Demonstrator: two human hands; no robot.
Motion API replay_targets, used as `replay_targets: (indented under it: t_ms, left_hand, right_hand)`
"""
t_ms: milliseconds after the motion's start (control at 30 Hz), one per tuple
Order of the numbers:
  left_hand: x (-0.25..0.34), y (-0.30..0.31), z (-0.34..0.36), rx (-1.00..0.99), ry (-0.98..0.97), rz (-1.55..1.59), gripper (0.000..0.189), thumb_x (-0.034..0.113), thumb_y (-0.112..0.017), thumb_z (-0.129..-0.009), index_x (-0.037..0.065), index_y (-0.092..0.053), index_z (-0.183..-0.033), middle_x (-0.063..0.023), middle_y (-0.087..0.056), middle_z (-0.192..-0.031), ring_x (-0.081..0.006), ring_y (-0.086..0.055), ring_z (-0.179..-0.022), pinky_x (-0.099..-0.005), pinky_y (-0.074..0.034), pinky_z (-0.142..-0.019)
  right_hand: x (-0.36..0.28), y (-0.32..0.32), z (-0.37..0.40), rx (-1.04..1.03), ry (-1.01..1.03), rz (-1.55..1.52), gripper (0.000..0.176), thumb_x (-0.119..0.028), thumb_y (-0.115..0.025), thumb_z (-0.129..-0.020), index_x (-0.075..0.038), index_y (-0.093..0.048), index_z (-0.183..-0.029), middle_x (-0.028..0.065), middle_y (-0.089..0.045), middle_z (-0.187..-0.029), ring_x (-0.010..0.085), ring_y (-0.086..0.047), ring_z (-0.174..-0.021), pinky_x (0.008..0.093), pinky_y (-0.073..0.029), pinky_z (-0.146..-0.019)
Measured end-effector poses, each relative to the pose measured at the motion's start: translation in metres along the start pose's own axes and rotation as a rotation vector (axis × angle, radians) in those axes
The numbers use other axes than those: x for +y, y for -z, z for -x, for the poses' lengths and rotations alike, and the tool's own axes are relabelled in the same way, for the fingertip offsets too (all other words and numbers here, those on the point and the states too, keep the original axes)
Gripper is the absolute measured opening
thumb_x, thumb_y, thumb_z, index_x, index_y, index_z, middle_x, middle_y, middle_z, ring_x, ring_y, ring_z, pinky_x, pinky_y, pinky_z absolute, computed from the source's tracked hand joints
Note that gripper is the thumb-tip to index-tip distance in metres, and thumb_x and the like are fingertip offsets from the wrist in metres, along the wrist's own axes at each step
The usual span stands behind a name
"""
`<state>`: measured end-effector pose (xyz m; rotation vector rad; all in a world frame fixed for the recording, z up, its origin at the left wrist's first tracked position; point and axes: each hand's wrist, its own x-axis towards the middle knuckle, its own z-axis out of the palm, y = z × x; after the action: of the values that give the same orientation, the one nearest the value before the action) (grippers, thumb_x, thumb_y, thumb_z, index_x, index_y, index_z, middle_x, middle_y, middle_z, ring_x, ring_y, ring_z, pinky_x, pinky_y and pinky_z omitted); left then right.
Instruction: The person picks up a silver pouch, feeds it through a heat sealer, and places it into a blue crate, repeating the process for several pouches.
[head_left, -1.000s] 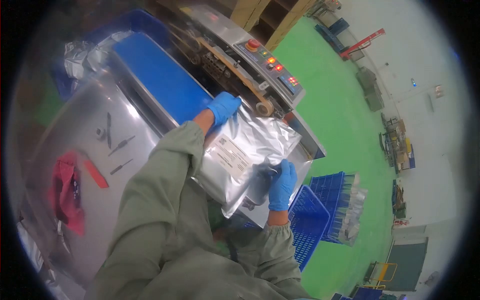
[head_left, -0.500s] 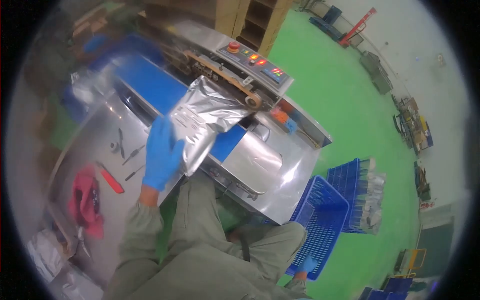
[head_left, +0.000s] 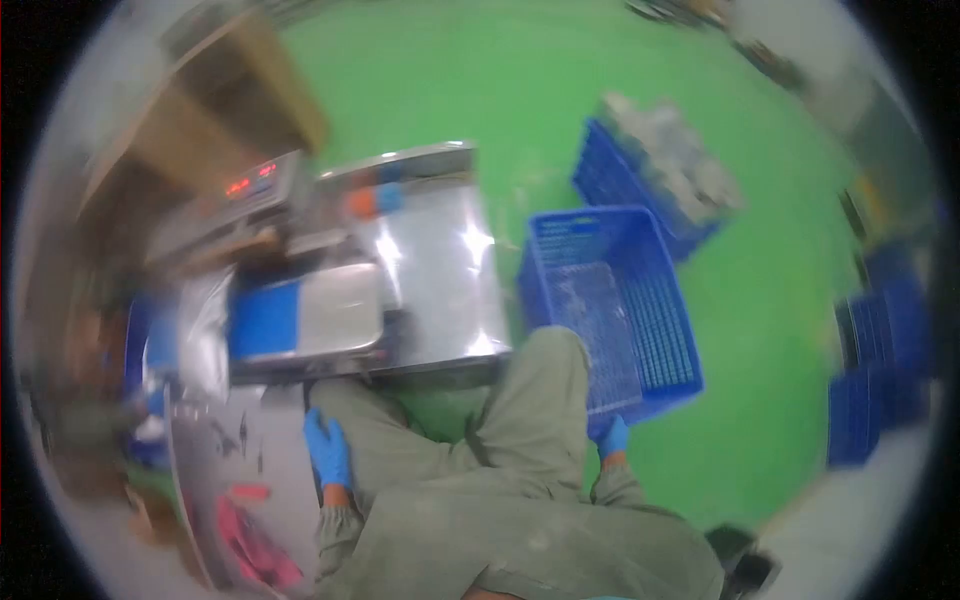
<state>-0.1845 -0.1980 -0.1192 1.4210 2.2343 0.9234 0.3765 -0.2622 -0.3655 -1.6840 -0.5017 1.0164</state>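
My left hand (head_left: 327, 447), in a blue glove, rests beside my left thigh at the edge of the metal table (head_left: 285, 410), fingers apart and holding nothing. My right hand (head_left: 613, 438), also gloved in blue, is at the near rim of a blue plastic basket (head_left: 650, 310), with its fingers partly hidden there. A silver bag (head_left: 205, 335) lies across the blue belt (head_left: 265, 320) of the machine at the left, away from both hands.
Tools and a pink cloth (head_left: 252, 545) lie on the table at the left. Behind the basket stands another blue crate (head_left: 610, 175) filled with silvery packs (head_left: 670, 160). A metal tray (head_left: 430, 260) adjoins the machine. Blue crates (head_left: 855, 415) stand far right.
The view has swung right towards the basket. My left hand has come off the silver bag and down beside my thigh. My right hand remains at the basket's rim.
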Motion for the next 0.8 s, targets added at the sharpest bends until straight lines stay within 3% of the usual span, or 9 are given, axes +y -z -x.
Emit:
replay_targets:
  t_ms: [33, 100, 167, 433, 500, 567, 700, 767, 800]
  left_hand:
    - [-0.001, -0.001, -0.002, 0.014, 0.004, 0.015, 0.049, 0.015, -0.051, -0.089, -0.006, -0.037, -0.132, -0.0217, -0.041, -0.134, -0.0310, -0.038, -0.127, -0.0363, -0.027, -0.108]
    - [-0.018, -0.005, -0.004, -0.005, -0.024, 0.019, 0.049, 0.015, -0.050, -0.090, -0.006, -0.037, -0.132, -0.0213, -0.041, -0.135, -0.0306, -0.038, -0.127, -0.0364, -0.027, -0.108]
    - [-0.015, -0.007, -0.012, -0.032, -0.033, 0.008, 0.048, 0.015, -0.049, -0.091, -0.007, -0.037, -0.132, -0.0210, -0.041, -0.135, -0.0301, -0.038, -0.127, -0.0365, -0.026, -0.108]
    - [-0.049, 0.003, -0.021, -0.112, 0.035, -0.136, 0.051, 0.021, -0.046, -0.094, -0.008, -0.034, -0.135, -0.0211, -0.036, -0.141, -0.0286, -0.035, -0.130, -0.0354, -0.025, -0.109]
    - [-0.051, 0.003, -0.026, -0.116, 0.012, -0.150, 0.051, 0.021, -0.045, -0.094, -0.008, -0.035, -0.135, -0.0209, -0.036, -0.141, -0.0285, -0.035, -0.130, -0.0354, -0.025, -0.109]
    - [-0.055, -0.002, -0.024, -0.095, 0.024, -0.155, 0.050, 0.020, -0.045, -0.094, -0.008, -0.035, -0.134, -0.0206, -0.036, -0.141, -0.0285, -0.036, -0.129, -0.0353, -0.025, -0.109]
    - [-0.064, -0.006, -0.029, -0.112, 0.070, -0.049, 0.048, 0.020, -0.044, -0.095, -0.008, -0.035, -0.134, -0.0202, -0.037, -0.140, -0.0284, -0.035, -0.129, -0.0354, -0.024, -0.109]
    - [-0.078, -0.007, -0.034, -0.107, 0.078, -0.056, 0.048, 0.019, -0.044, -0.096, -0.008, -0.035, -0.134, -0.0202, -0.037, -0.140, -0.0286, -0.035, -0.130, -0.0356, -0.024, -0.109]
    - [-0.069, -0.005, -0.032, -0.101, 0.089, -0.028, 0.048, 0.019, -0.043, -0.096, -0.008, -0.035, -0.134, -0.0200, -0.037, -0.140, -0.0287, -0.034, -0.130, -0.0360, -0.023, -0.110]
  right_hand:
    - [0.004, -0.001, -0.001, 0.031, -0.161, -0.438, 0.031, -0.019, -0.047, -0.086, -0.003, -0.055, -0.111, 0.0134, -0.061, -0.102, 0.0287, -0.060, -0.091, 0.0450, -0.049, -0.079]
    - [0.023, -0.008, 0.016, 0.331, -0.298, -0.565, 0.032, -0.021, -0.047, -0.084, -0.003, -0.056, -0.108, 0.0127, -0.060, -0.099, 0.0278, -0.060, -0.086, 0.0443, -0.051, -0.072]
    - [0.058, -0.005, 0.038, 0.368, -0.215, -0.534, 0.030, -0.024, -0.049, -0.083, -0.004, -0.059, -0.103, 0.0120, -0.061, -0.093, 0.0274, -0.060, -0.082, 0.0441, -0.051, -0.066]
    - [0.076, -0.015, 0.153, 0.598, -0.432, -0.543, 0.024, -0.020, -0.052, -0.079, -0.005, -0.060, -0.095, 0.0100, -0.062, -0.088, 0.0258, -0.060, -0.078, 0.0405, -0.050, -0.067]
    - [0.101, -0.026, 0.161, 0.774, -0.408, -0.725, 0.025, -0.022, -0.052, -0.078, -0.006, -0.061, -0.095, 0.0105, -0.062, -0.089, 0.0267, -0.059, -0.080, 0.0419, -0.049, -0.072]
    - [0.098, -0.030, 0.148, 0.742, -0.374, -0.852, 0.028, -0.023, -0.052, -0.077, -0.006, -0.060, -0.099, 0.0110, -0.061, -0.095, 0.0276, -0.058, -0.084, 0.0427, -0.049, -0.076]
    - [0.003, -0.030, 0.092, 0.734, -0.244, -1.017, 0.043, -0.027, -0.051, -0.078, -0.005, -0.055, -0.115, 0.0124, -0.056, -0.113, 0.0307, -0.055, -0.100, 0.0447, -0.044, -0.089]
    - [0.022, 0.015, 0.018, 0.769, -0.097, -0.883, 0.051, -0.039, -0.042, -0.089, -0.006, -0.048, -0.128, 0.0121, -0.051, -0.125, 0.0304, -0.047, -0.115, 0.0443, -0.035, -0.102]
    - [-0.039, 0.020, -0.007, 0.775, 0.069, -0.861, 0.053, -0.042, -0.036, -0.093, -0.005, -0.046, -0.130, 0.0115, -0.049, -0.129, 0.0300, -0.045, -0.116, 0.0443, -0.033, -0.102]
